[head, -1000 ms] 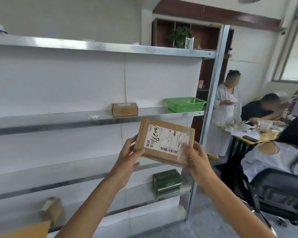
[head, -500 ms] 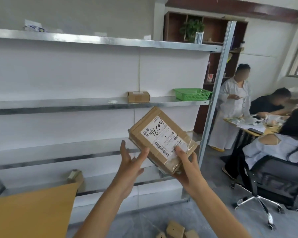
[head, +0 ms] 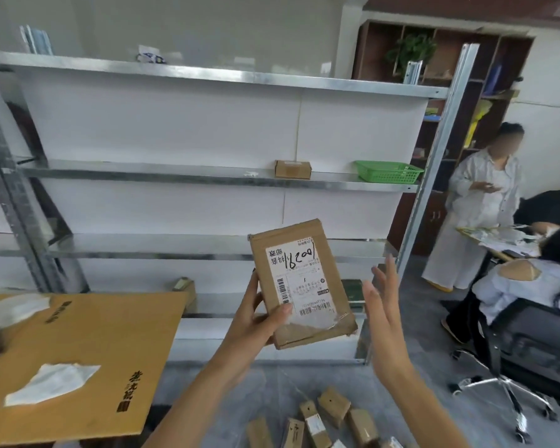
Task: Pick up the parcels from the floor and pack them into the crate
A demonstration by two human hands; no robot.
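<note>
The transfer step is judged in hand. 1 labelled parcel (head: 301,282) is gripped by the left hand (head: 256,321) before the shelving (head: 207,182); the right hand (head: 385,318) is released, fingers straight, just beside it, not touching. The crate cannot be identified; a cardboard flap (head: 78,367) lies at left, so an opening must be located next. Several floor parcels (head: 333,405) lie below; an office chair (head: 514,350) stands near.

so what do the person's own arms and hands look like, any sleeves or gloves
The left arm and right arm are bare as far as the frame shows: no sleeves, gloves, watch or bracelet. The left hand and right hand are slim-fingered, with no rings that I can make out.
</note>
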